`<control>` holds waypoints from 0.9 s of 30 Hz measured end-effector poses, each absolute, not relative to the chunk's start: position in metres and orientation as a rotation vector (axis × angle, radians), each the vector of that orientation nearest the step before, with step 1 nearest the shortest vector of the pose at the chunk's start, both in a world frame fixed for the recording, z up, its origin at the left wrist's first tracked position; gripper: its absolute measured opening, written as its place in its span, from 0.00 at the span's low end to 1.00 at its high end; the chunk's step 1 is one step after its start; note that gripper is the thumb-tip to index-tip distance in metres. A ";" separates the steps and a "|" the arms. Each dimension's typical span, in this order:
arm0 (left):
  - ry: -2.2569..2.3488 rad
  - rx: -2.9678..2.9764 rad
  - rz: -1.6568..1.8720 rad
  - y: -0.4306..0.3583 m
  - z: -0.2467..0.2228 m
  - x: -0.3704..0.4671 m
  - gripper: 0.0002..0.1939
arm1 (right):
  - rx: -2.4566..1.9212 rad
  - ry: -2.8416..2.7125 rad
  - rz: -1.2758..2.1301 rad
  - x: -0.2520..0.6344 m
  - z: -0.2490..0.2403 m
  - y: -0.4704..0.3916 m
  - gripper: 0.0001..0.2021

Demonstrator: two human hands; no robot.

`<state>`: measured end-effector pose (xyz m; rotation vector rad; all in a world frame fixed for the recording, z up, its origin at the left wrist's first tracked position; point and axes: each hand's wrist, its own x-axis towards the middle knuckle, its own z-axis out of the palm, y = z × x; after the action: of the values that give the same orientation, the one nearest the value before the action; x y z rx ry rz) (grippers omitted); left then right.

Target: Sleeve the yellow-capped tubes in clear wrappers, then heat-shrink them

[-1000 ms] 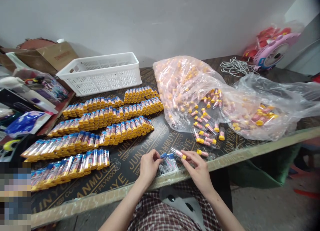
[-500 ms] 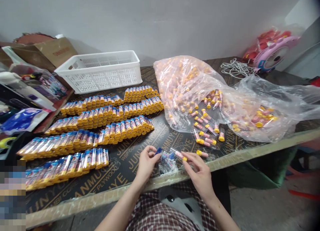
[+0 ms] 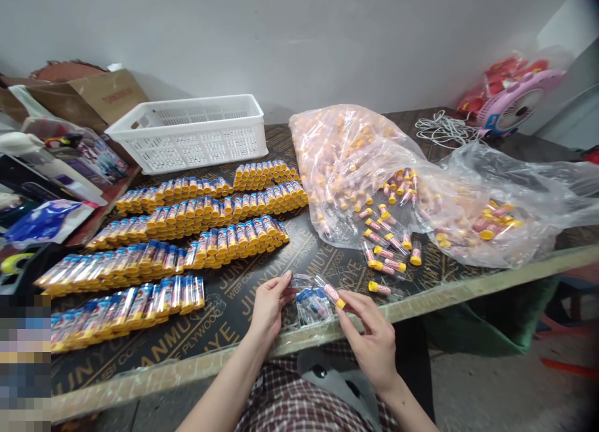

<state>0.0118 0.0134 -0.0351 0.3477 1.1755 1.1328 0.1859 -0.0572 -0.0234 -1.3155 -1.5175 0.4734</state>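
Note:
Near the table's front edge, my left hand (image 3: 271, 306) pinches a small clear piece (image 3: 302, 281), perhaps a tube part. My right hand (image 3: 367, 329) holds a clear tube with a pink label and yellow cap (image 3: 333, 294) between thumb and fingers, tilted up to the left. Between the hands lies a small pile of clear pieces with blue ends (image 3: 312, 306). Several yellow-capped tubes (image 3: 389, 253) are loose beyond my right hand, by the mouth of a big translucent bag (image 3: 350, 151) full of them. Rows of blue-and-yellow tubes (image 3: 234, 238) are stacked on the left.
A white plastic basket (image 3: 201, 138) stands at the back by a cardboard box (image 3: 110, 98). Coiled white cable (image 3: 444, 129) and a pink fan (image 3: 519, 107) are at the back right. A green container (image 3: 496, 319) is below the right table edge.
The blue piece at my left fingertips is no longer seen there; a clear piece is there now. The tube in my right hand has tilted more steeply and shifted slightly left.

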 end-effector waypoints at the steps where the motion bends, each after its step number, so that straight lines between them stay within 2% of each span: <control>1: 1.178 0.350 1.134 0.013 -0.036 0.012 0.21 | -1.306 -1.534 0.454 0.185 -0.023 -0.057 0.15; 9: 1.105 0.564 1.144 0.005 -0.029 0.018 0.23 | -1.251 -1.636 0.709 0.177 -0.026 -0.058 0.15; 13: 0.981 0.539 1.047 0.000 -0.018 0.020 0.29 | -1.209 -1.643 0.768 0.177 -0.031 -0.055 0.18; 15: 0.958 0.533 0.989 -0.002 -0.015 0.020 0.28 | -1.202 -1.669 0.727 0.178 -0.032 -0.052 0.22; 18: 0.911 0.569 0.850 -0.007 -0.013 0.021 0.21 | -1.190 -1.722 0.666 0.181 -0.030 -0.049 0.33; 21: 0.888 0.595 0.741 -0.014 -0.011 0.024 0.20 | -1.127 -1.794 0.768 0.184 -0.027 -0.048 0.43; 27: 0.884 0.607 0.690 -0.021 -0.009 0.031 0.23 | -0.985 -1.809 0.945 0.186 -0.027 -0.048 0.42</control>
<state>0.0306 -0.0210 -0.0090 0.6067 0.8840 0.6898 0.1865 -0.0482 -0.0269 -0.9848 -1.8090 0.9455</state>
